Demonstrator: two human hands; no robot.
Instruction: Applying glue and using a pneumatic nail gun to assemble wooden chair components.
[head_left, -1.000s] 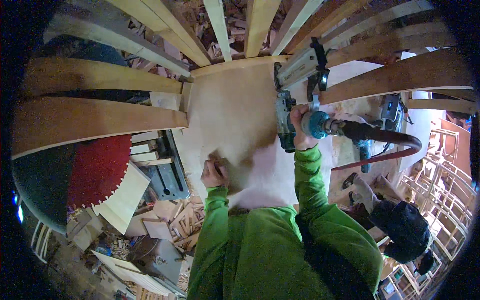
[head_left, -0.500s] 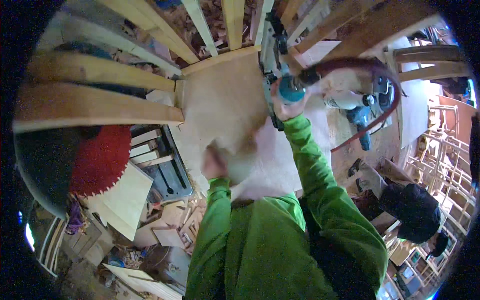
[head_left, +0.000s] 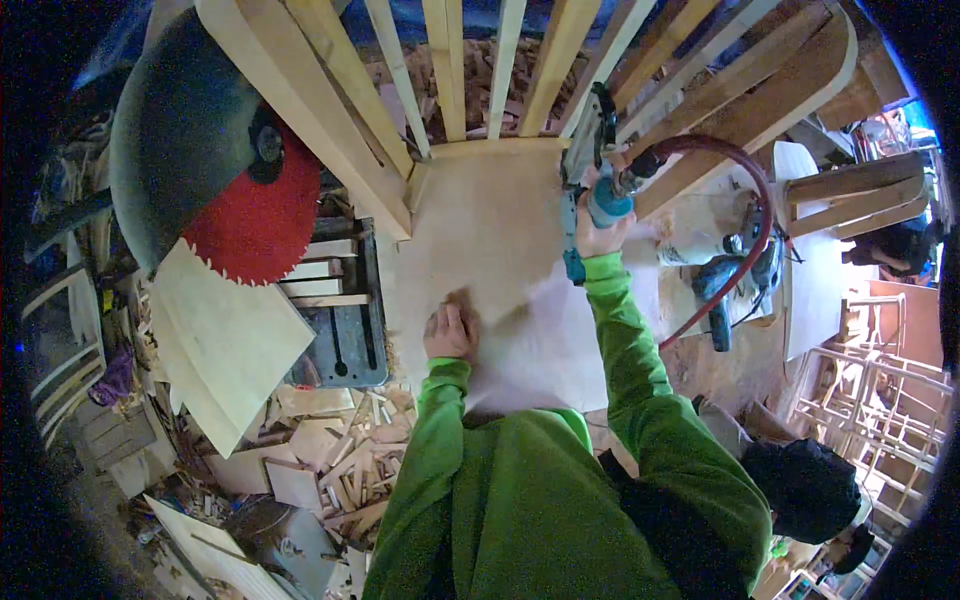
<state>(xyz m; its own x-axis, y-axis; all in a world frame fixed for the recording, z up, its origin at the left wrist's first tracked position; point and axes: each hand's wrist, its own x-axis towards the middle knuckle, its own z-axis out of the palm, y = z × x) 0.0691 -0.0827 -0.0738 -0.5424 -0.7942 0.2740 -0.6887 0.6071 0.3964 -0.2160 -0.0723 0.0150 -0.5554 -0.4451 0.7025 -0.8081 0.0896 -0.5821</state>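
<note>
My right hand (head_left: 602,232) is wrapped round the handle of a teal air nailer (head_left: 608,205), with a dark red hose (head_left: 745,165) running from it. The nailer's body lies along the right side of a pale wooden panel (head_left: 490,220). Its nose end reaches the slatted wooden frame (head_left: 449,70) at the panel's far edge. Low over the left part of the panel, my left hand (head_left: 452,332) has its fingers curled in; whatever they may hold is hidden. A shadow falls beside it.
To the left stands a red toothed saw blade (head_left: 255,220) under a dark guard, beside a grey machine table (head_left: 345,350). Wood offcuts (head_left: 350,470) litter the floor. A teal power tool (head_left: 718,290) and a white bottle (head_left: 690,248) lie right. A person (head_left: 805,485) is at lower right.
The view has turned, shifting the saw blade and frame rightward. My left hand, blurred before, is now sharp, its fingers curled. The nailer stays in my right hand.
</note>
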